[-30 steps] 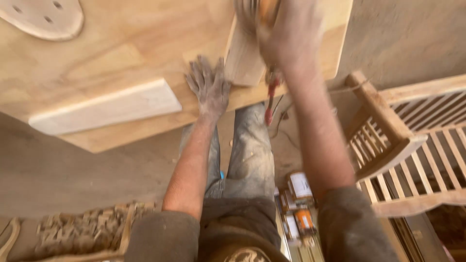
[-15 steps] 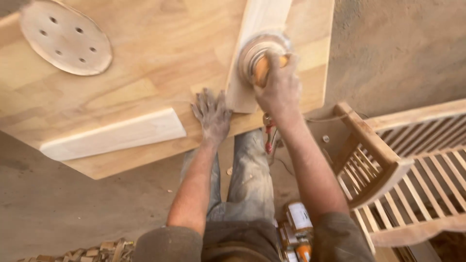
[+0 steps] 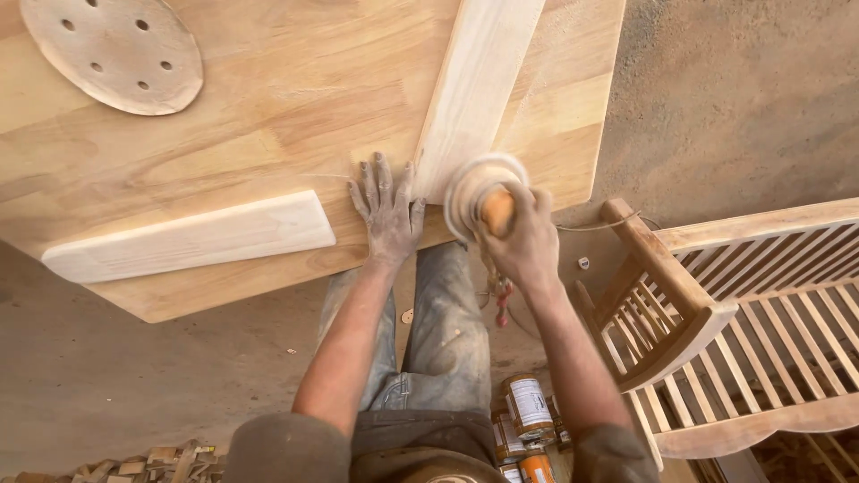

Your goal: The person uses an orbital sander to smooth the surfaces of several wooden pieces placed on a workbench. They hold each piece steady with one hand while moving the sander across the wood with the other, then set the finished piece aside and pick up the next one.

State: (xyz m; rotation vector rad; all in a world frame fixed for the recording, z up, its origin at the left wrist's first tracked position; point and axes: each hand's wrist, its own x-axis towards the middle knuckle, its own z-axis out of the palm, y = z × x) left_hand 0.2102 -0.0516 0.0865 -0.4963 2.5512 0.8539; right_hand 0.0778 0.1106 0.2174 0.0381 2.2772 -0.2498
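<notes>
My left hand [image 3: 386,208], dusty, lies flat with fingers spread on the wooden tabletop [image 3: 268,107], pressing against the near end of a long pale wooden slat [image 3: 479,85]. My right hand [image 3: 519,240] grips an orange-bodied round sander [image 3: 483,199] whose disc sits on the near end of that slat, at the table's front edge. A second pale slat with a rounded end [image 3: 188,237] rests on the tabletop to the left of my left hand.
A round sanding disc with holes [image 3: 114,52] lies at the table's far left. A slatted wooden chair frame [image 3: 716,313] stands to my right. Several cans [image 3: 526,407] sit on the floor by my legs. Wood offcuts [image 3: 134,465] are piled at lower left.
My right hand has drawn the sander along the slat toward me, down to its near end. The left hand stays flat on the table beside the slat.
</notes>
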